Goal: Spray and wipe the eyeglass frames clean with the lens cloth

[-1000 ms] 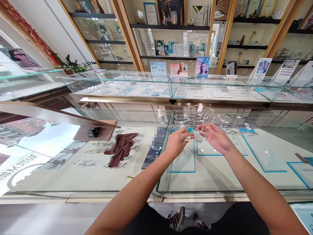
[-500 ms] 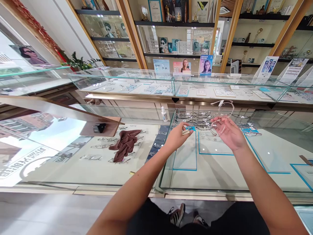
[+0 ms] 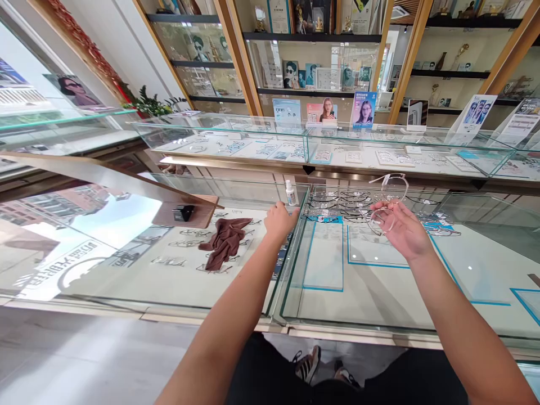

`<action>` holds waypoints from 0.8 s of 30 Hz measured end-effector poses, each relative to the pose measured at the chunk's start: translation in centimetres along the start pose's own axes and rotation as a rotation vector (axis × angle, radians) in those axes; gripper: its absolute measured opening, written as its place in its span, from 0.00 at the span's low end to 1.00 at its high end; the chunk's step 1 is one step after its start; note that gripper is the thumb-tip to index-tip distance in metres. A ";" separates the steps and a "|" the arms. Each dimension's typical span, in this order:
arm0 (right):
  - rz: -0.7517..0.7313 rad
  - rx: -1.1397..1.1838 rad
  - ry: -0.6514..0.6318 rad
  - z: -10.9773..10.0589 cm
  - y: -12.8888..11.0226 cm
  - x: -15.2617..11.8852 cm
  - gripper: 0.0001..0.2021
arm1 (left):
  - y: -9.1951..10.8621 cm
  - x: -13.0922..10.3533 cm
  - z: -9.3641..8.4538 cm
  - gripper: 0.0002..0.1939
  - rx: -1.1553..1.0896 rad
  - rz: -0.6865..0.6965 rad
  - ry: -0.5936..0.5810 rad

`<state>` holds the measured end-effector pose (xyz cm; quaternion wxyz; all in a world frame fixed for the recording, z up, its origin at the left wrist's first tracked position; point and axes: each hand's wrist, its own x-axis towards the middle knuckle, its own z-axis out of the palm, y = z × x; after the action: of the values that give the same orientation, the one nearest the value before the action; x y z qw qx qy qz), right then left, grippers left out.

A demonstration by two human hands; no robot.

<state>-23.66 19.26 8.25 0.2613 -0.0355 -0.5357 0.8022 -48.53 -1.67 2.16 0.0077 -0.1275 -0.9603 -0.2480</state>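
Observation:
My right hand (image 3: pixel 407 233) is closed on a pair of eyeglasses (image 3: pixel 394 176) with pale, clear-looking rims, held above the glass counter. One round rim stands over the fingers, the other hangs at the palm, and a white tag shows on the frame. My left hand (image 3: pixel 280 220) is just in front of a small white spray bottle (image 3: pixel 291 193), its thumb apart from the bent fingers. No contact with the bottle is visible, and the fingertips are partly hidden. Left of this hand lies a crumpled brown cloth (image 3: pixel 225 242).
Rows of eyeglasses (image 3: pixel 337 207) lie at the back of the right glass case, near blue-edged panels (image 3: pixel 323 264). A tilted mirror (image 3: pixel 76 236) stands at left. Behind, another glass display counter (image 3: pixel 236 160) runs across, with small posters (image 3: pixel 364 110) on top.
My left hand has moved left from beside the displayed glasses to the spray bottle; the pale thing at its fingers no longer shows. My right hand still holds the eyeglasses. The view has shifted slightly.

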 end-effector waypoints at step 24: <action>0.040 -0.017 -0.032 -0.1 1.3 0.6 0.11 | -1.1 3.3 3.1 0.38 -0.039 0.212 -0.079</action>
<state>-24.69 19.22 7.19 0.2362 -0.0356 -0.5457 0.8032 -51.87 -0.35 -0.83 -0.0066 -0.2380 -0.9360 -0.2591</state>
